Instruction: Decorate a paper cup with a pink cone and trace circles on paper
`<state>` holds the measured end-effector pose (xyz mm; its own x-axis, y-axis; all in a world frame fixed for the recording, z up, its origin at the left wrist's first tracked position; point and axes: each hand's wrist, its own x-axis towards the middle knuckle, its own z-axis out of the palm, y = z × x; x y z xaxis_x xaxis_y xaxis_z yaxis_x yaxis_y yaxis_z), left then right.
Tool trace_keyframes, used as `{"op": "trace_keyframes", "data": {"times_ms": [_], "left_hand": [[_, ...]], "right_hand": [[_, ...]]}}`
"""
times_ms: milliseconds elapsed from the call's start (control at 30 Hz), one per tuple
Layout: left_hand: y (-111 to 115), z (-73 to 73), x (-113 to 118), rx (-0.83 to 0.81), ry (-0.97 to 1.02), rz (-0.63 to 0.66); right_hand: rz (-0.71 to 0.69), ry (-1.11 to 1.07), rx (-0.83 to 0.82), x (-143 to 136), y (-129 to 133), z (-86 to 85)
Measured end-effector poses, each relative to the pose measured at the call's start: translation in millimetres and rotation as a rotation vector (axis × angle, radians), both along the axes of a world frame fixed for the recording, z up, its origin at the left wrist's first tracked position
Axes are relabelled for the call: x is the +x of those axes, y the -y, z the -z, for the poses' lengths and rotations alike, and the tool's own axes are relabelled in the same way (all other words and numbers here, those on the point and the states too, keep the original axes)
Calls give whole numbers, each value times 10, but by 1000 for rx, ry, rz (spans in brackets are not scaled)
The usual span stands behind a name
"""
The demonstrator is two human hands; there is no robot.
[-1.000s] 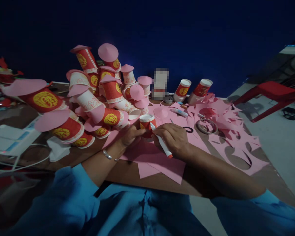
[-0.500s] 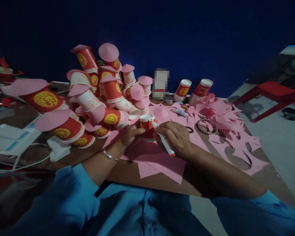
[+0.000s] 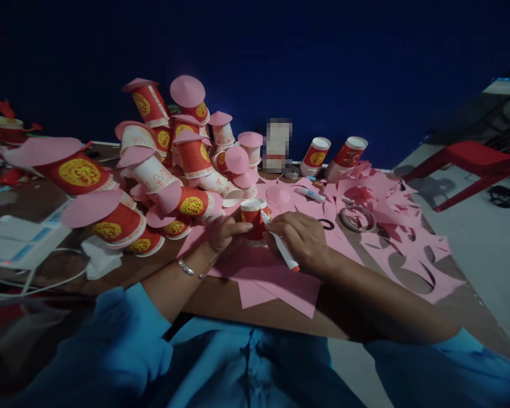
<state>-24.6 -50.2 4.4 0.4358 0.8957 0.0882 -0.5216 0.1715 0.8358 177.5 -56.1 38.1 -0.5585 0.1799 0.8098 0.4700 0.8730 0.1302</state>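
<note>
Red paper cup (image 3: 255, 220) gripped in your left hand (image 3: 226, 233), fingers of your right hand (image 3: 302, 237) closed around a white marker (image 3: 284, 248) (cup's contents hidden)

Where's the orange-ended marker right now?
Head view, right of centre: the marker is in the right hand, its tip at the red cup the left hand holds.

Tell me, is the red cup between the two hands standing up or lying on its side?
The red cup is standing up: its round white end is on top, with its red side below.
</note>
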Motion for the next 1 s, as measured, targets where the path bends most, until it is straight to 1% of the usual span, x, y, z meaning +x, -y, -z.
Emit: {"op": "trace_keyframes", "data": {"times_ms": [100,267,367,500,700,867,1000], "left_hand": [[0,9,-5,5,-16,-7],[-17,76,-29,-11,-101,-46],[-26,97,-48,-28,-99,-64],[-18,89,-66,-48,-86,-38],[-15,102,-52,-20,-61,-55],[-8,82,-52,-11,-61,-17],[-16,82,-39,-5,-49,-21]], "right_hand": [[-10,-2,-2,-9,8,5],[-38,-24,-4,-31,19,0],[-41,-36,15,-29,21,-17],[-10,-44,32,-8,10,-37],[-6,-27,34,4,-6,-28],[4,-17,25,1,-11,-21],[8,-12,24,6,-8,-23]]}}
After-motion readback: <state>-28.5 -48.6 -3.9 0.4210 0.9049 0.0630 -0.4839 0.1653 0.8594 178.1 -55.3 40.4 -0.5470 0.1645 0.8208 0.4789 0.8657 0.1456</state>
